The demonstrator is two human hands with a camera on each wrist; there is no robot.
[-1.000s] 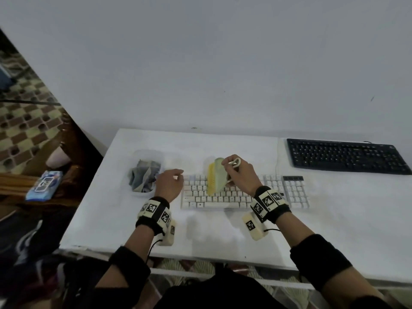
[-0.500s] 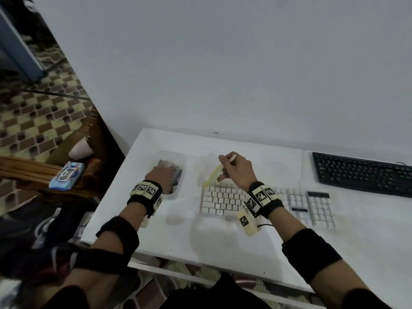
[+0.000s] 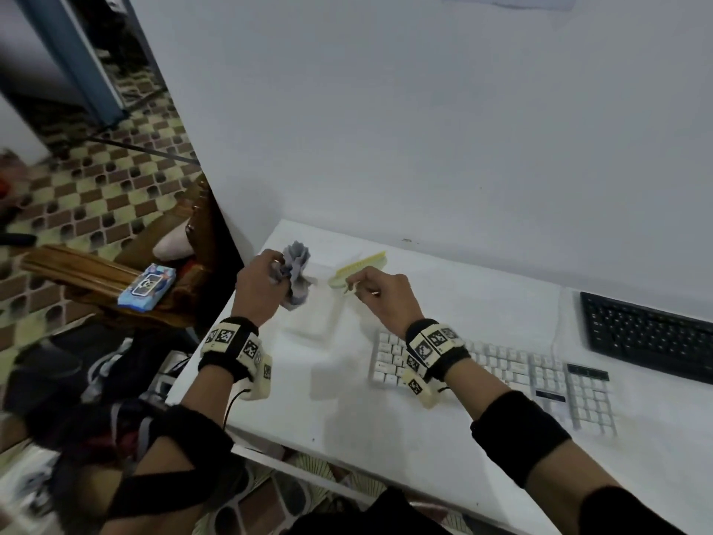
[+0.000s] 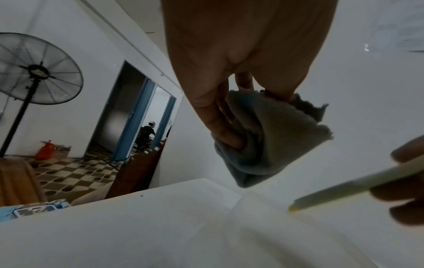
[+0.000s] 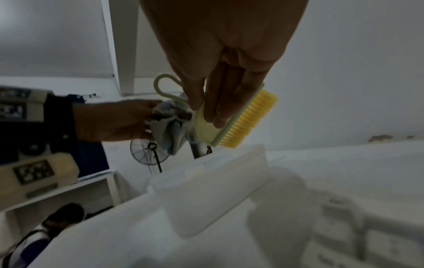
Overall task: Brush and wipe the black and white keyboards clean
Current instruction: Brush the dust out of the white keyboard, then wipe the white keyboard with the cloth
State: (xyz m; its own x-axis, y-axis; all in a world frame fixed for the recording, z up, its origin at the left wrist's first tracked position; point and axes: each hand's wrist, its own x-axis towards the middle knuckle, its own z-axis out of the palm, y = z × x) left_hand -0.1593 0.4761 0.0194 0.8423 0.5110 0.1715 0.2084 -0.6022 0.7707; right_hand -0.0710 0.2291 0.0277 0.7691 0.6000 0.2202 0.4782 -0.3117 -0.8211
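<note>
White keyboard (image 3: 497, 374) lies on the bench (image 3: 386, 426) nearest the person, right wrist over its left end; black keyboard (image 3: 652, 337) sits beyond and to the right of it, near the wall, untouched.

Change vs 1 s ago: brush (image 3: 357, 270) was on the white keys; now it is off them, up and to the left of the white keyboard, over the clear tub (image 3: 314, 322). Right hand (image 3: 380, 293) grips it, fingers (image 5: 215, 101) closed on the pale green back, yellow bristles facing away from the palm. Handle loop visible in right wrist view.

Left hand (image 3: 260, 285), 1 s ago at the white keyboard's left edge and 0.5 s ago down in the tub, now holds the grey cloth (image 3: 295, 274) bunched, lifted above the tub. Fingers (image 4: 220, 123) closed round the cloth.

Assessment: brushing of white kbd appears finished; a swap is under way, brush prob. going into the tub, cloth coming out for the wipe. Black kbd not yet worked. Task est. under halfway.

Blue packet (image 3: 146, 285) on wooden furniture left of the bench; not involved.
</note>
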